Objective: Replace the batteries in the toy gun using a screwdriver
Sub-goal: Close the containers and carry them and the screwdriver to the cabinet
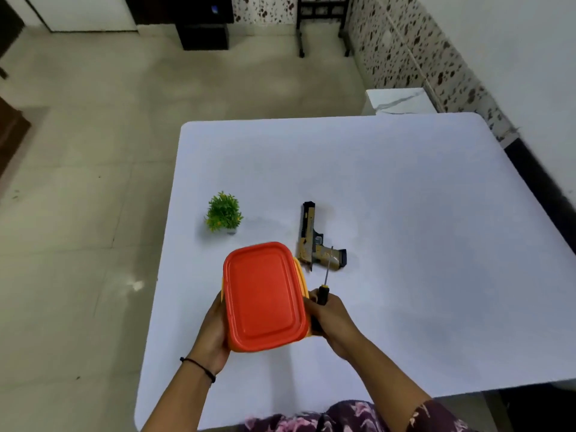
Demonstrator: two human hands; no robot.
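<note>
Setup: lidded box (265, 296) being clasped by left hand (212, 332), fingers curled round it; screwdriver (324, 288) being gripped in right hand (332, 319) against it. Toy gun (313, 244) untouched; next, probably, box to be set down.

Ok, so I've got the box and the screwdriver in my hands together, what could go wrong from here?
1. Your right hand holds the screwdriver and one side of the orange-lidded box together; either might slip from that shared grip.
2. The screwdriver's tip points at the toy gun nearby and could knock it if the hands move forward.
</note>
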